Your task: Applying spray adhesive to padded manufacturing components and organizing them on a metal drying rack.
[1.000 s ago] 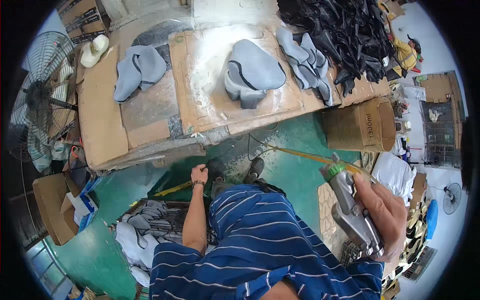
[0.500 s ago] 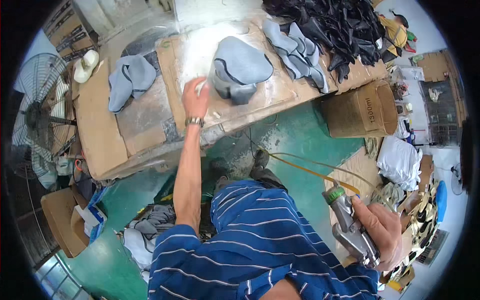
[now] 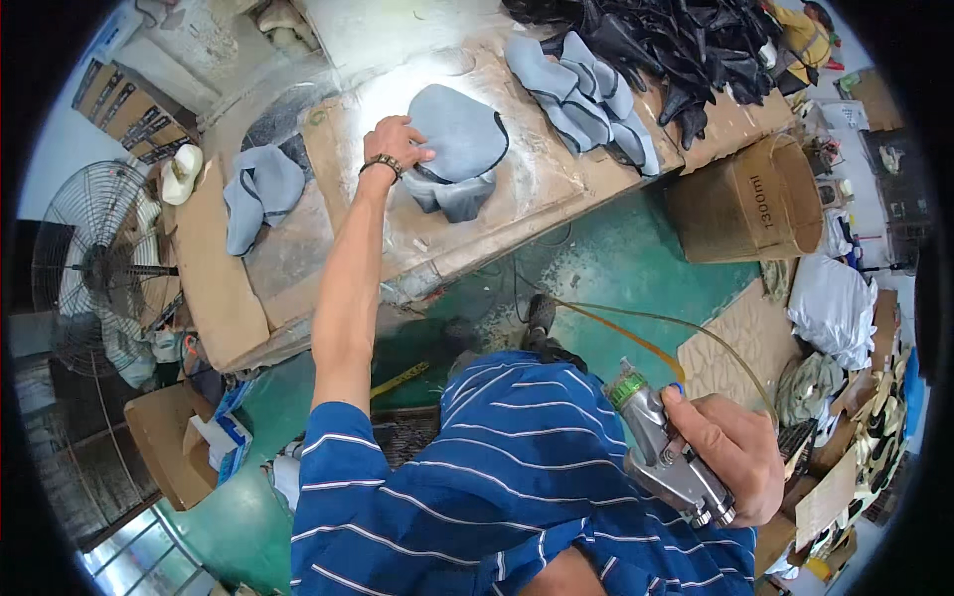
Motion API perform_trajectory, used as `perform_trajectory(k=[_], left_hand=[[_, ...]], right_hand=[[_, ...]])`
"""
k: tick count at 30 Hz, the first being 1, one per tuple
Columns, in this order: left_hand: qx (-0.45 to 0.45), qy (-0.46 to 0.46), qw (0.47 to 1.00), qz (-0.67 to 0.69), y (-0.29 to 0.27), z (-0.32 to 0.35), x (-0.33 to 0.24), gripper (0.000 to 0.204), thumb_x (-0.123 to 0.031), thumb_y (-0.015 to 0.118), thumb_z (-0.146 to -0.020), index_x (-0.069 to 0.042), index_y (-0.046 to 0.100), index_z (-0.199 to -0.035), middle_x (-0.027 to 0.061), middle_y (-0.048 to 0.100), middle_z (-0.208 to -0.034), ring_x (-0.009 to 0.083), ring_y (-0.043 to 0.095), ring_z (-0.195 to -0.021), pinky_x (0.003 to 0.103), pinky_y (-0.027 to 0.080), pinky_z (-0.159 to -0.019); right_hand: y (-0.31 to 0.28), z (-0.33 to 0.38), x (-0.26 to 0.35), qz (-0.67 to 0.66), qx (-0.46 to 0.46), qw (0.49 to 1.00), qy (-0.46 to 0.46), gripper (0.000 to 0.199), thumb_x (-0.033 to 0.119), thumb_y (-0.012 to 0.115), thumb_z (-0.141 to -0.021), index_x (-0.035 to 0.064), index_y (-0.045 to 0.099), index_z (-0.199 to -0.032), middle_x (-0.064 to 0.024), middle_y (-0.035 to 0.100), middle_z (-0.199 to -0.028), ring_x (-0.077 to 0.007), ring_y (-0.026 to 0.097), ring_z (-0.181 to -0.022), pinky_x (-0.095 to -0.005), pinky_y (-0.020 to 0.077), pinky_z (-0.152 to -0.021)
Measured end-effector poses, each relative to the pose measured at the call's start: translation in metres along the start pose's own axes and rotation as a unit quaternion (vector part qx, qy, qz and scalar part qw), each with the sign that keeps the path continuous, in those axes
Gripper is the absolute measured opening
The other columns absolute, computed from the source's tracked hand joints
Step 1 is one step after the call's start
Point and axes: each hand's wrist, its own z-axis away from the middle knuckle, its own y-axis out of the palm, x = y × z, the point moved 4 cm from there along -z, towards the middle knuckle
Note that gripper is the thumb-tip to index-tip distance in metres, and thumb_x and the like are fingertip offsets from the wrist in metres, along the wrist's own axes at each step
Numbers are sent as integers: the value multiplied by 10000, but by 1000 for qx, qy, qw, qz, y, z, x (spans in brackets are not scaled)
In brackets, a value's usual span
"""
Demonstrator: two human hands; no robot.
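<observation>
My left hand (image 3: 395,145) reaches over the bench to a rounded grey fabric piece (image 3: 459,129) with a dark edge, at its left side. The thumb stretches over the fabric while the other fingers reach along its edge; they look spread, not closed on it. A folded lower part of the piece drapes toward the bench's front. Down at the right, close to my body, my right hand (image 3: 733,452) grips a metal spray gun (image 3: 668,447) with a green ring near its nozzle. A hose (image 3: 676,320) runs across the floor toward it.
Other grey fabric pieces lie left (image 3: 264,189) and right (image 3: 576,94) on the cardboard-covered bench (image 3: 221,288). Black pieces (image 3: 676,60) heap at the far right, above a large cardboard box (image 3: 745,204). A wire-guarded fan (image 3: 94,263) stands left.
My left hand has moved up onto the left edge of the grey piece. The spray gun in my right hand has shifted slightly left, and the whole view has moved a little.
</observation>
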Motion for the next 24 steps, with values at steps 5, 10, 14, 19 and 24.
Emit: perform_trajectory(k=[5, 10, 14, 19, 24], left_hand=[[46, -19, 999, 1, 1, -11, 9, 411, -453, 896, -676, -245, 840, -1026, 59, 586, -1487, 266, 557, -1351, 405, 464, -1107], [67, -14, 997, 23, 5, -23, 6, 433, -409, 899, -690, -225, 831, -1077, 76, 559, -1520, 273, 571, -1341, 399, 460, -1114], [85, 18, 996, 20, 8, -16, 9, 408, -390, 829, -762, -168, 822, -1104, 171, 503, -1555, 328, 533, -1377, 401, 439, -1133], [103, -9, 980, 172, 9, -2, 24, 517, -285, 736, -867, -116, 687, -1354, 205, 393, -1622, 339, 408, -1482, 441, 370, -1188], [-150, -65, 940, 299, -13, 48, -2, 436, -119, 659, -937, -64, 660, -1369, 190, 473, -1573, 299, 428, -1470, 416, 371, -1185]], right_hand=[[-9, 3, -38, -35, 23, 999, -4, 633, 100, 777, -722, -29, 654, -1329, -64, 611, -746, -217, 623, -620, -358, 465, -497], [-20, 20, -73, -59, -12, 998, 3, 655, 62, 795, -710, -42, 644, -1339, -83, 620, -746, -220, 629, -623, -356, 477, -503], [-24, 18, -111, -99, 2, 995, 29, 681, 111, 782, -737, -80, 610, -1367, -97, 644, -744, -224, 661, -659, -316, 498, -602], [-37, 11, -138, -100, -87, 988, 73, 631, 28, 796, -700, -28, 673, -1316, -114, 675, -760, -238, 665, -634, -341, 499, -555], [-48, -5, -176, -115, -111, 985, 60, 643, 33, 799, -690, -24, 675, -1319, -107, 685, -756, -235, 679, -658, -335, 513, -587]])
